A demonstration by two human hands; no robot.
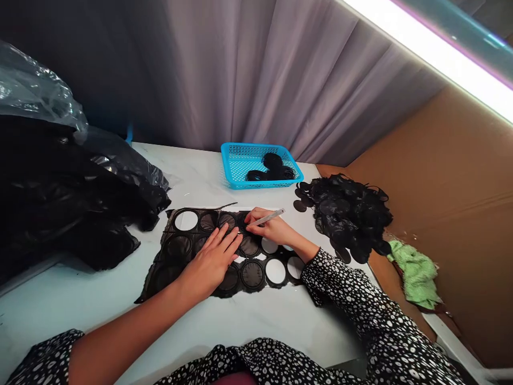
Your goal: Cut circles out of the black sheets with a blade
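Note:
A black sheet [192, 258] marked with rows of raised round rings lies on the white table. Several of its circles are open holes with white showing through; others still hold dark film. My left hand [212, 259] rests flat on the middle of the sheet, fingers stretched out and slightly apart. Pinched in my right hand [270, 227] is a slim silver pen-like tool [273, 216], slanting up to the right. Its working tip is hard to make out near the sheet's upper row, just right of my left fingertips.
Behind the sheet stands a blue plastic basket [230, 179] with black rings inside. A heap of black discs and scraps [348, 214] lies at right, near a green cloth [414, 275]. Black film in clear plastic [72, 198] fills the left side. Grey curtain [256, 69] hangs behind.

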